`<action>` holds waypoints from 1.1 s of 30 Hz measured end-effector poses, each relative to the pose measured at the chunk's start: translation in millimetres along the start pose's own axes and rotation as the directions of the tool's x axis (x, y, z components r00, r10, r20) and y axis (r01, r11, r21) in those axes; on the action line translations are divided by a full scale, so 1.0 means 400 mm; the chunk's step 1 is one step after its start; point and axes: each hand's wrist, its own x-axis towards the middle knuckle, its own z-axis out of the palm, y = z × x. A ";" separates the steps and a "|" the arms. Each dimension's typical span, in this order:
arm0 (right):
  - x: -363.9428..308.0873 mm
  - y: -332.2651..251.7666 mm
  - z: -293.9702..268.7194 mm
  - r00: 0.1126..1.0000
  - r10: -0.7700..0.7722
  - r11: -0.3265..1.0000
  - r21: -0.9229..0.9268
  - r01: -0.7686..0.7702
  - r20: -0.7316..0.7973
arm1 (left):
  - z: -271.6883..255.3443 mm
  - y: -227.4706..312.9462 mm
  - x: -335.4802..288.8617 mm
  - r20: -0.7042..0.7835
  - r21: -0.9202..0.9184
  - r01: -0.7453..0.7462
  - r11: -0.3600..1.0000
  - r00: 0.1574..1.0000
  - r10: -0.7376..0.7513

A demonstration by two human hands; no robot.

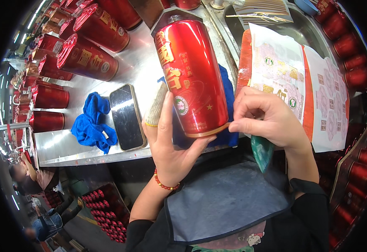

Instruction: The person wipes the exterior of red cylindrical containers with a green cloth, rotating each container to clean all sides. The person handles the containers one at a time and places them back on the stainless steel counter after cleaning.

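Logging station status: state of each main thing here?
Red bottle: in left hand, lettering facing camera
Right hand: curled at bottle's base edge
Green pointed object: in right hand, partly hidden
Smartphone: lying flat, screen dark
Blue cloth: crumpled
Decal sheets: printed side showing
Left-side red bottles: standing

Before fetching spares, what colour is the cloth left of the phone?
The cloth is bright blue, clearest in head view.
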 end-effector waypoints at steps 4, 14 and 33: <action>-0.022 -0.023 -0.008 0.999 -0.045 0.999 0.026 0.045 -0.008 | 0.003 -0.002 0.016 0.039 0.153 -0.064 0.986 0.998 0.058; -0.016 0.000 -0.010 1.000 0.002 1.000 0.025 -0.001 -0.020 | 0.000 -0.018 0.007 0.056 0.131 -0.064 0.989 0.997 0.057; 0.010 0.016 0.008 1.000 -0.001 1.000 -0.019 0.001 0.001 | -0.011 -0.028 -0.003 0.076 -0.040 0.032 0.999 0.997 -0.029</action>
